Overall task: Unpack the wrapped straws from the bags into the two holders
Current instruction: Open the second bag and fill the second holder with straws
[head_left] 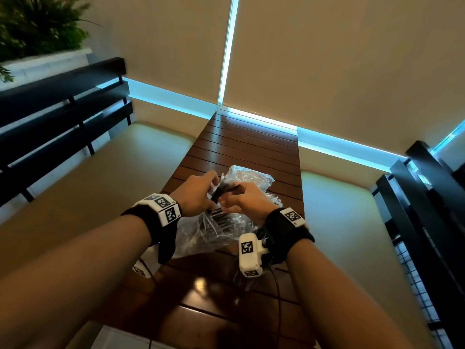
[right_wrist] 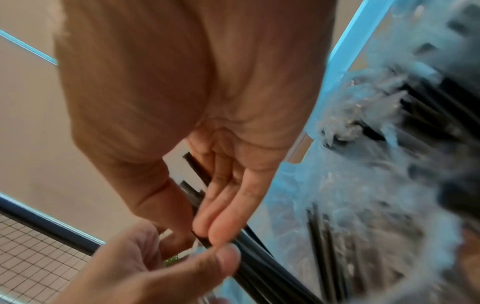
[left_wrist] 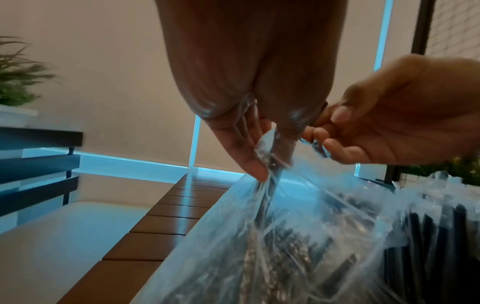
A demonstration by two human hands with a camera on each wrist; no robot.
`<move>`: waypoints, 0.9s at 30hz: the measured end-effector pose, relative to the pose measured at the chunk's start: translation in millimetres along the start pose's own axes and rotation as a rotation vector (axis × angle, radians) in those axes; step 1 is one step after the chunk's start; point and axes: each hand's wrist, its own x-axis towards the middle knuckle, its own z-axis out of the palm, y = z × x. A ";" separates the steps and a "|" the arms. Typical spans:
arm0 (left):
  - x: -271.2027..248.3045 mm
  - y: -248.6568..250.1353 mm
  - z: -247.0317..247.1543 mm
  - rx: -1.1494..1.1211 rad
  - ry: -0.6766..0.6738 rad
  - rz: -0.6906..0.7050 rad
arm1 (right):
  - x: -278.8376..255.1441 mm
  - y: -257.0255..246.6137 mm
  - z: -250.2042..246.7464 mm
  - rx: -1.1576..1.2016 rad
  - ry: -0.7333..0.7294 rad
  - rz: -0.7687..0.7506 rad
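A clear plastic bag (head_left: 216,230) of black wrapped straws lies on the wooden table, under both hands. My left hand (head_left: 198,192) pinches the bag's film (left_wrist: 298,236) between thumb and fingers (left_wrist: 255,164), with something dark inside the pinch. My right hand (head_left: 245,201) holds a small bundle of black straws (head_left: 227,191) at the bag's mouth, thumb against fingers (right_wrist: 223,224). In the right wrist view the left thumb also lies against those straws (right_wrist: 249,265). More crumpled plastic with straws (head_left: 251,176) lies just beyond. No holder is in view.
The slatted wooden table (head_left: 246,144) runs away from me between two pale cushioned benches (head_left: 100,187) (head_left: 352,222) with dark slatted backs (head_left: 63,117). A potted plant (head_left: 37,26) stands at the far left. Closed blinds fill the far wall. A cable (head_left: 278,298) hangs from my right wrist.
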 end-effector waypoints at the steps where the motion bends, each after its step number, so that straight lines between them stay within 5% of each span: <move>1: 1.8 -2.4 -0.1 -0.003 0.026 -0.008 | 1.0 4.5 2.7 0.030 0.011 -0.029; 6: 2.3 -4.0 -2.4 -0.132 0.020 -0.022 | 15.3 26.0 19.0 -0.327 0.261 -0.153; 10: -0.5 -1.3 -10.0 -0.218 -0.068 -0.029 | 34.1 42.0 28.7 -0.405 0.371 -0.090; 15: 5.9 0.5 -9.8 -0.236 -0.010 -0.081 | 33.2 27.1 38.2 -0.158 0.465 -0.107; 22: 12.2 -6.1 -0.1 -0.213 0.050 -0.155 | 17.9 -25.4 6.1 0.063 0.736 -0.372; 27: 16.1 -6.6 -1.6 -0.122 0.175 -0.224 | -5.5 -53.7 -42.4 0.201 1.080 -0.476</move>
